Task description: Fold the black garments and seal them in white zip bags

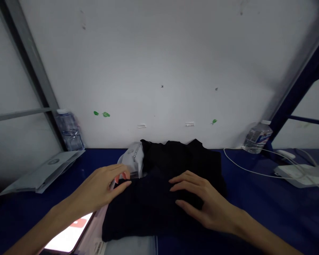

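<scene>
A folded black garment (151, 198) lies on the blue table (255, 205) in front of me. My right hand (202, 200) rests flat on the garment's right half, fingers spread, open. My left hand (102, 187) sits at the garment's left edge, fingers curled onto a clear plastic bag (133, 159) that sticks out from under the cloth. More of the clear bag, with a label, shows beneath the garment at the front (127, 246).
A lit phone (69, 237) lies at the front left under my left forearm. Grey flat bags (42, 171) lie at the left. Water bottles stand at back left (69, 131) and back right (256, 136). White cable and power strip (300, 175) lie at the right.
</scene>
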Action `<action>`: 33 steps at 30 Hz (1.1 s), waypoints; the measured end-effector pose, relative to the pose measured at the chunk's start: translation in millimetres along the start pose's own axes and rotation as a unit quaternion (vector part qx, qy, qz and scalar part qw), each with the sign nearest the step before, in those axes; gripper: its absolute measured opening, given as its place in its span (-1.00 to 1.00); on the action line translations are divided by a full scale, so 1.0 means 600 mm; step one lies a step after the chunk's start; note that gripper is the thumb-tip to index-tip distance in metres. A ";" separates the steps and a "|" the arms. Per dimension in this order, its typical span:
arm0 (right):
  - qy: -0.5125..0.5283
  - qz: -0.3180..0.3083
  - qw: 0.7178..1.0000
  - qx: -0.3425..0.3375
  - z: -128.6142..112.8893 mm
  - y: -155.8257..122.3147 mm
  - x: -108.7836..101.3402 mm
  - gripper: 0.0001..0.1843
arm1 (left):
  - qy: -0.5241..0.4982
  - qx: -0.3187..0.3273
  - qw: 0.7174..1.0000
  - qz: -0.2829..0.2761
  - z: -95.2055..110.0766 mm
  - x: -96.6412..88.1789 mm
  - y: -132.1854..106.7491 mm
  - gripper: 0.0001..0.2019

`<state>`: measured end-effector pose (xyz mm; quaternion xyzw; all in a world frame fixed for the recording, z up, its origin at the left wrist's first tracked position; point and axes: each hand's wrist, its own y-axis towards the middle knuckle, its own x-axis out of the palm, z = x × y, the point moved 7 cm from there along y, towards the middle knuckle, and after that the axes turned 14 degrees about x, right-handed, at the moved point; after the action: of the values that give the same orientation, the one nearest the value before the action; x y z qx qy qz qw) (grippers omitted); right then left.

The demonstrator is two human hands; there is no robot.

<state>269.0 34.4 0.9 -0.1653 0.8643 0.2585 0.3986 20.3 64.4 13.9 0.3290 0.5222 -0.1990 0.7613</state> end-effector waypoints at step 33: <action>-0.111 -0.113 0.984 -0.078 -0.009 0.013 0.095 -0.58 | 0.085 0.045 0.995 -0.022 -0.032 0.027 -0.014 -0.77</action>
<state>225.8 33.0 -37.9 -0.2624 0.7674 0.2958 0.5048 8.4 72.8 -8.4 0.3675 0.5827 -0.2104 0.6936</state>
